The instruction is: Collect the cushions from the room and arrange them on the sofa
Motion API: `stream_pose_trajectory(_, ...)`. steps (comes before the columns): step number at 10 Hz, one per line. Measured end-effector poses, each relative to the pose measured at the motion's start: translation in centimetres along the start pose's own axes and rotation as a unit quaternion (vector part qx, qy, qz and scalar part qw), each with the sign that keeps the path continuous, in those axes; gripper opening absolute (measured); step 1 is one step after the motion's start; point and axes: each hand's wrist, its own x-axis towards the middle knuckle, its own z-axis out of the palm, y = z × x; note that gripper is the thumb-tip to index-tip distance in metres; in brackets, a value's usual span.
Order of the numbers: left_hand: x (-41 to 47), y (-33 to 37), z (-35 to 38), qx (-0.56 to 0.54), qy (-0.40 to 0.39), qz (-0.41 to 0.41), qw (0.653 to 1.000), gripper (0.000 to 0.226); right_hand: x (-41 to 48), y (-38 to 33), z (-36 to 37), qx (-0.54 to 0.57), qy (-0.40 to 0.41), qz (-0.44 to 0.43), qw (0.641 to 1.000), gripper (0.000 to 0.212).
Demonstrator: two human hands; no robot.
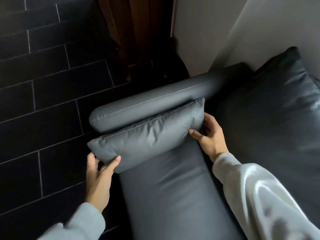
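Note:
A long grey cushion leans against the padded armrest of the grey sofa, resting on the seat. My left hand grips its near left end, thumb on the front face. My right hand holds its far right end, fingers wrapped behind the corner. A larger dark cushion stands against the sofa's back at the right.
Dark tiled floor lies to the left of the sofa. A brown curtain hangs beyond the armrest, beside a white wall that runs behind the sofa.

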Motion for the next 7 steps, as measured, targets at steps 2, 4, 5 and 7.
stream_pose_trajectory(2, 3.6, -0.4, 2.7, -0.003, -0.01, 0.022, 1.0, 0.054, 0.9, 1.7, 0.4, 0.002, 0.044, 0.0, 0.999, 0.057)
stream_pose_trajectory(4, 5.8, -2.9, 2.5, 0.035, -0.063, 0.031, 0.997, 0.072, 1.1, 3.9, 0.3, -0.008, 0.073, 0.021, 0.997, 0.06)
stream_pose_trajectory(5, 6.6, -2.7, 2.0, 0.061, -0.071, -0.014, 0.996, 0.078, 1.7, 3.3, 1.3, -0.037, 0.067, 0.059, 0.995, 0.062)
stream_pose_trajectory(7, 4.5, -0.4, -0.6, 0.301, -0.069, -0.178, 0.934, 0.099, -1.6, -1.1, 1.3, -0.242, 0.042, 0.138, 0.96, 0.077)
